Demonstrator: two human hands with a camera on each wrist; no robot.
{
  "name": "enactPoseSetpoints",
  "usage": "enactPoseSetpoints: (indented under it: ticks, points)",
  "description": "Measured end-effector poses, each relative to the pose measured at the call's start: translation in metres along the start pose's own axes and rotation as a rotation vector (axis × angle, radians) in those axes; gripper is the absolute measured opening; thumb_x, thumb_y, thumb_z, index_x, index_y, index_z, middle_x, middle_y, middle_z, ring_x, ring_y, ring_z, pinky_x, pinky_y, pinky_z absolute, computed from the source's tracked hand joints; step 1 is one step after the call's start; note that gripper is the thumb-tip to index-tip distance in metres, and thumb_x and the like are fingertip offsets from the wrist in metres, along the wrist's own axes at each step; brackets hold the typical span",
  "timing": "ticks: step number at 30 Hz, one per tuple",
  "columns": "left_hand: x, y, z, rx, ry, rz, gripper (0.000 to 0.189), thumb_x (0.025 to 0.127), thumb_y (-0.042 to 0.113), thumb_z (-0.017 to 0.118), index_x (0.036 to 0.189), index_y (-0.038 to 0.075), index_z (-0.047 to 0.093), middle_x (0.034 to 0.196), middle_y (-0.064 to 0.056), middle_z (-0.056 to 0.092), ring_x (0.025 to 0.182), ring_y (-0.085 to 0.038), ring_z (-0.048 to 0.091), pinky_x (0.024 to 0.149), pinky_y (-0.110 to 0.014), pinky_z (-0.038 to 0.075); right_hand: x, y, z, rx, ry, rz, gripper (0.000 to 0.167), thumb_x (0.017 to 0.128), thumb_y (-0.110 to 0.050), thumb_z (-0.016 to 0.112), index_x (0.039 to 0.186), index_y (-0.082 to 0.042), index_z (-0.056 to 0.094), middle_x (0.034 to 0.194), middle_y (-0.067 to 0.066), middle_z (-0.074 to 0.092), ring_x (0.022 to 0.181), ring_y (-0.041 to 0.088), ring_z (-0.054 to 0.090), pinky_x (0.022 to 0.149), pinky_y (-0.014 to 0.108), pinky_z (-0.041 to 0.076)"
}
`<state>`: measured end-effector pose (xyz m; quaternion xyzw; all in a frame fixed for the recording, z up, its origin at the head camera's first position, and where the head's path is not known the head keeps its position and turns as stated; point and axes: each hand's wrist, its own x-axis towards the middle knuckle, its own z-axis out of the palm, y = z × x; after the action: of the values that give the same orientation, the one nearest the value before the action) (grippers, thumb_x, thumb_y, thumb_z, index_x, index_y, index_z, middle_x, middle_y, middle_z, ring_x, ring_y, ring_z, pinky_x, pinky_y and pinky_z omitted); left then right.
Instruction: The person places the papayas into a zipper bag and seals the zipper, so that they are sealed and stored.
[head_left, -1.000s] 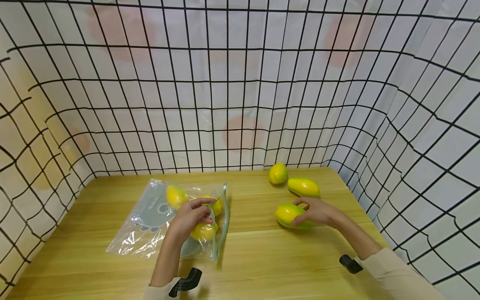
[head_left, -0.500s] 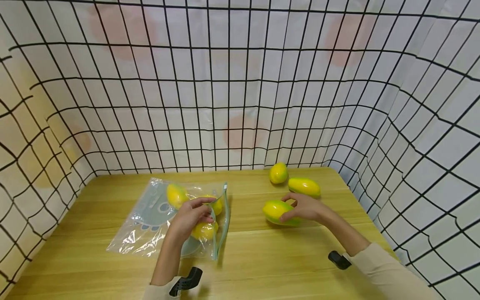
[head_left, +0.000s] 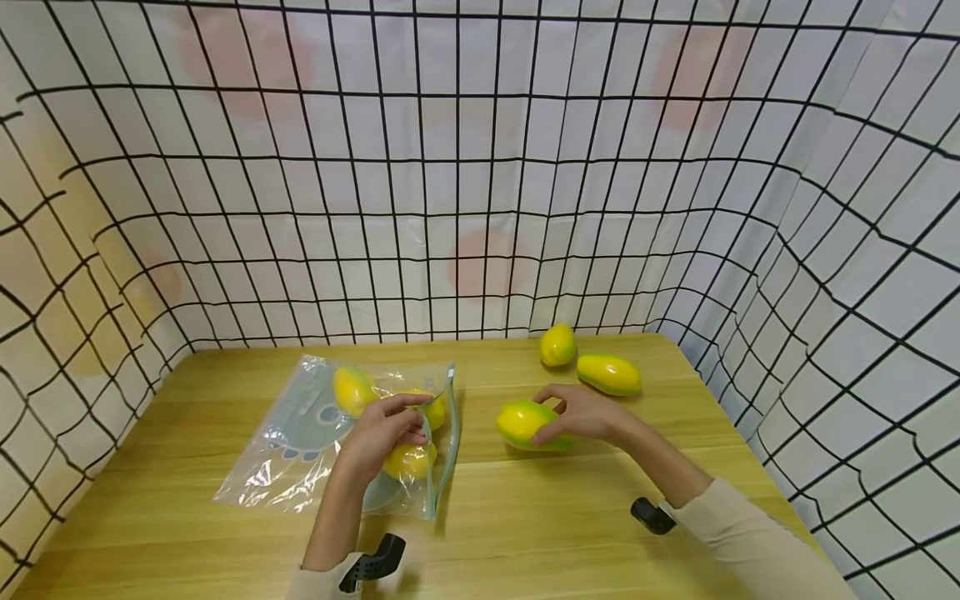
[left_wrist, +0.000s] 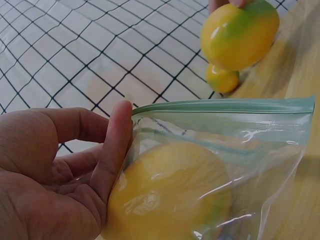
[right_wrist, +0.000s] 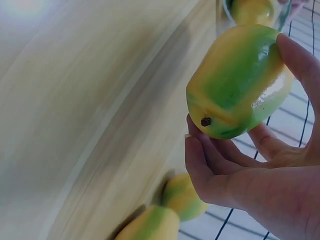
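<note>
My right hand (head_left: 581, 414) grips a glossy yellow-green papaya (head_left: 525, 425) just above the table, fingers and thumb round its sides; its dark stem end shows in the right wrist view. To the left, a clear zip bag (head_left: 262, 467) with a blue-grey print lies on the table, its green zip edge (left_wrist: 225, 107) facing right. My left hand (head_left: 378, 437) pinches the bag at that edge, and the mouth stands parted. Several more papayas are inside, one papaya (head_left: 352, 392) toward the back and another papaya (left_wrist: 170, 190) right beside the left fingers.
Two loose papayas stay at the back right of the wooden table (head_left: 510, 533): one papaya (head_left: 557, 346) near the back wall and one papaya (head_left: 609, 374) beside it. A white curtain with a black grid (head_left: 480, 192) encloses the back and sides.
My right hand has carried the papaya left across the table, closer to the bag mouth. The left hand and the bag have stayed in place.
</note>
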<state>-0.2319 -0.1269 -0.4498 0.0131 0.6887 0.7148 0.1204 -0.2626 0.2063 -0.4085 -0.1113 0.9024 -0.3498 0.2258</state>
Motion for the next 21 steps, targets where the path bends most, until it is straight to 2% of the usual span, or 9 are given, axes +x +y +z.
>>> enactPoseSetpoints:
  ticks: [10,17,21]
  points:
    - [-0.001,0.000,0.001,-0.008,-0.004,0.004,0.040,0.096,0.002,0.056,0.135,-0.003,0.061,0.091,-0.010,0.061,0.070,-0.014,0.065,0.071,-0.022,0.061,0.005,-0.034,0.016,-0.001,-0.047,0.006,0.067,0.072,-0.039,0.089,0.131,-0.023,0.062,0.135,0.011,0.061,0.123,0.029,0.057,0.097,0.048,0.053]
    - [0.000,0.000,0.002,-0.002,0.009,0.000,0.040,0.096,0.004,0.057,0.135,-0.002,0.062,0.093,-0.011,0.062,0.070,-0.015,0.066,0.070,-0.023,0.061,0.008,-0.049,0.028,-0.003,-0.091,-0.047,0.063,0.072,-0.034,0.089,0.128,-0.021,0.063,0.137,0.010,0.058,0.123,0.030,0.057,0.094,0.046,0.055]
    - [0.001,0.000,0.002,-0.001,0.014,-0.005,0.039,0.095,0.004,0.058,0.134,-0.001,0.062,0.091,-0.011,0.062,0.069,-0.015,0.066,0.070,-0.023,0.061,0.010,-0.054,0.038,0.003,-0.113,-0.060,0.061,0.072,-0.030,0.090,0.125,-0.020,0.064,0.133,0.010,0.060,0.120,0.029,0.058,0.091,0.043,0.056]
